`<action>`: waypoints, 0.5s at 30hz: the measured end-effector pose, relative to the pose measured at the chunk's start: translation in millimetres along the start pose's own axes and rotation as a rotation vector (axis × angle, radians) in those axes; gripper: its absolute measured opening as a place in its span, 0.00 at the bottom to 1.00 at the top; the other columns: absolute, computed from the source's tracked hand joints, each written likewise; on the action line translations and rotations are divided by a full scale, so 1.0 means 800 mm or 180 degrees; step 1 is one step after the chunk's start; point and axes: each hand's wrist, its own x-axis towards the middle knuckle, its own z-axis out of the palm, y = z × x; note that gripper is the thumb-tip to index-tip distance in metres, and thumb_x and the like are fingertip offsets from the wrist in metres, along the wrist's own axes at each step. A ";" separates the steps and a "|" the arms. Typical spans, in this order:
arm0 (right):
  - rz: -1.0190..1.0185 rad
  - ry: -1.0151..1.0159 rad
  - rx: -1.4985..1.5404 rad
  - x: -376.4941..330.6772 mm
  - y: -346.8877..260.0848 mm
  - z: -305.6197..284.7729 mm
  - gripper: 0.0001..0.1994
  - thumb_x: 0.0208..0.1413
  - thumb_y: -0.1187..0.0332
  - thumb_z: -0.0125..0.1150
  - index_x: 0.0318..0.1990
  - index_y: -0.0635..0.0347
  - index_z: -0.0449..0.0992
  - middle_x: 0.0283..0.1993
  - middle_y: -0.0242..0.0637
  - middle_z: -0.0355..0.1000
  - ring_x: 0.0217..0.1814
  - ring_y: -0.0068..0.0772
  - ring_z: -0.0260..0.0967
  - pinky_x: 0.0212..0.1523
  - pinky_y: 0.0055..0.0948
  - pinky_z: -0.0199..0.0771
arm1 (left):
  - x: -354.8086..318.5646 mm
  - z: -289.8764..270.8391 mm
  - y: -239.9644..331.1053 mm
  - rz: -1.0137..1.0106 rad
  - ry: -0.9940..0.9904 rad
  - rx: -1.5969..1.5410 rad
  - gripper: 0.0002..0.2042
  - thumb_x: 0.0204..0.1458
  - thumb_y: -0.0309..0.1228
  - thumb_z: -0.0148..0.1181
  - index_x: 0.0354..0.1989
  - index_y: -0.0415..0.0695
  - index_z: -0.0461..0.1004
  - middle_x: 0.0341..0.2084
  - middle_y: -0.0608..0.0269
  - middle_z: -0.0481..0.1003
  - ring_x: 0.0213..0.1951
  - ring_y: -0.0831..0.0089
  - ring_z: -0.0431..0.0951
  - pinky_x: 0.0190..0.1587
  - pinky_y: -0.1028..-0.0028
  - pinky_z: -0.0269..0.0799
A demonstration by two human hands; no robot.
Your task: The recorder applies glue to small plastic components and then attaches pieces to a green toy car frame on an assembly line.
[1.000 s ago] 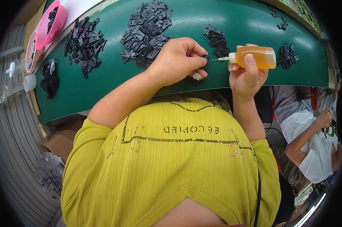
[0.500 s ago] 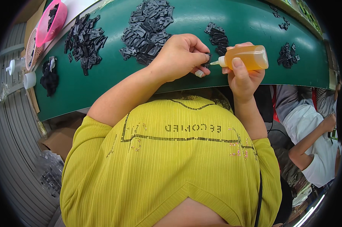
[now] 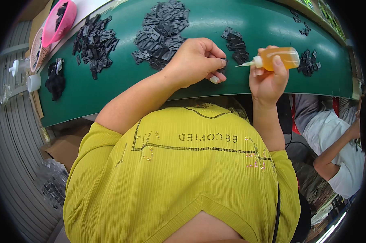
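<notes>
My left hand [image 3: 198, 64] pinches a small black plastic part [image 3: 222, 69] above the near side of the green table; the fingers hide most of it. In my right hand [image 3: 269, 81] lies a squeeze bottle [image 3: 283, 58] of amber liquid, tipped on its side. Its thin nozzle points left toward the part, with a gap between them. Beyond my hands a short row of overlapping black parts [image 3: 235, 43] rests on the table. A large heap of similar parts [image 3: 160, 30] spreads past my left hand.
Another black heap [image 3: 94, 44] lies left, and a small pile [image 3: 309, 62] right. At the far left stand a pink basket [image 3: 58, 24], a white cup [image 3: 34, 82] and a dark cloth [image 3: 55, 81] on the green table [image 3: 122, 97]. A person in white [image 3: 333, 137] sits at right.
My right hand has drawn the bottle to the right, so its nozzle is farther from the part. My left hand keeps its pinch in nearly the same place.
</notes>
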 end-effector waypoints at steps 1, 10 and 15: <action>0.0077 0.0161 0.0094 0.002 0.003 -0.009 0.16 0.56 0.61 0.52 0.47 0.64 0.67 0.39 0.45 0.71 0.20 0.21 0.60 0.24 0.19 0.64 | 0.000 0.004 0.000 0.0066 0.0041 0.0036 0.08 0.51 0.23 0.58 0.37 0.32 0.70 0.28 0.54 0.76 0.26 0.68 0.80 0.27 0.78 0.77; 0.0108 -0.0053 0.0517 0.002 -0.003 -0.017 0.16 0.57 0.63 0.51 0.48 0.64 0.67 0.40 0.46 0.72 0.23 0.21 0.63 0.23 0.21 0.63 | 0.010 -0.009 0.007 0.2706 0.1349 0.2552 0.13 0.47 0.31 0.62 0.38 0.37 0.74 0.32 0.52 0.76 0.33 0.60 0.77 0.37 0.68 0.73; 0.0094 -0.0075 0.0506 0.002 -0.003 -0.014 0.16 0.56 0.64 0.52 0.47 0.64 0.66 0.40 0.46 0.72 0.22 0.21 0.63 0.22 0.21 0.64 | -0.031 -0.101 0.011 0.2215 0.2282 0.3215 0.07 0.45 0.31 0.62 0.31 0.43 0.76 0.29 0.58 0.75 0.33 0.60 0.76 0.36 0.67 0.72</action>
